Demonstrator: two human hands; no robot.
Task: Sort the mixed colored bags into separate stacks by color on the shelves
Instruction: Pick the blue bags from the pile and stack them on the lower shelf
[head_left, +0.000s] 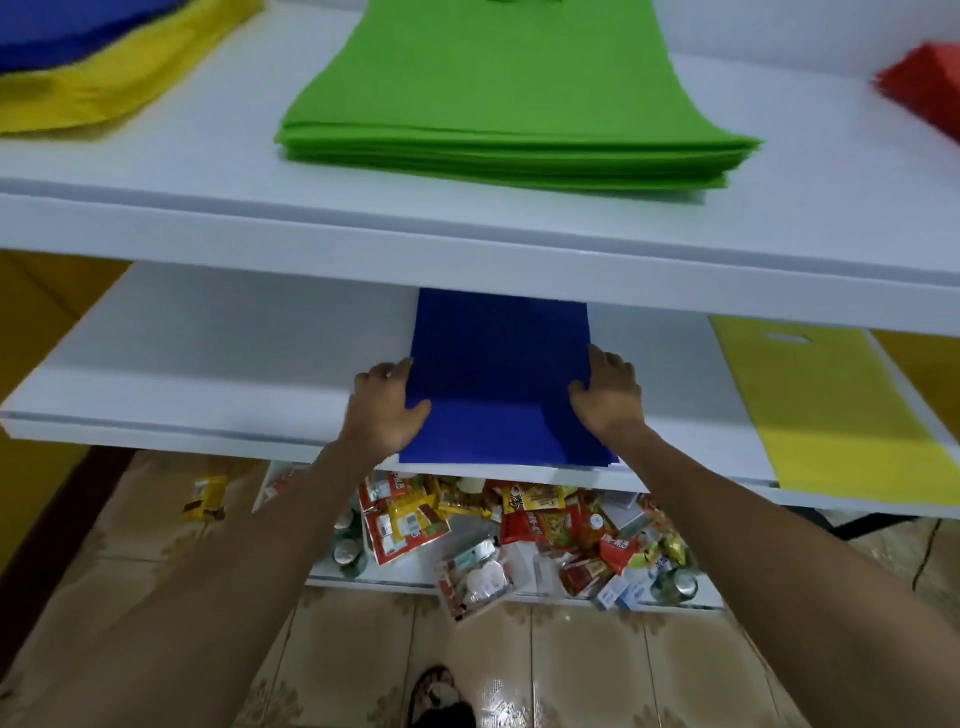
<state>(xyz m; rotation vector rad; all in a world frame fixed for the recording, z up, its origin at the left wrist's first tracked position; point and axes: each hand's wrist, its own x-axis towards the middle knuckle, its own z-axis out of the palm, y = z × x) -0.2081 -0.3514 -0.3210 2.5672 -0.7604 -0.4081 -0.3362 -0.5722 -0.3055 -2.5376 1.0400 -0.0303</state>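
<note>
Two grips on one blue bag (498, 374), lower shelf (208, 364).
Left grip (387, 405) and right grip (608, 400) each pinch a side edge, thumb on top; bag lies flat, near edge at the shelf lip. Yellow bag (831, 405) apart on the right, green stack (493, 104) on upper shelf (156, 171), snack packets (519, 530) below.

White shelves (208, 171) above glossy beige floor tiles (363, 649)

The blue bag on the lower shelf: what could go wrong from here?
The blue bag reaches the front edge of the lower shelf; if the left hand and right hand release it there, it may slip down onto the snack packets. Its far end is hidden under the upper shelf, so it could crumple unseen.
</note>
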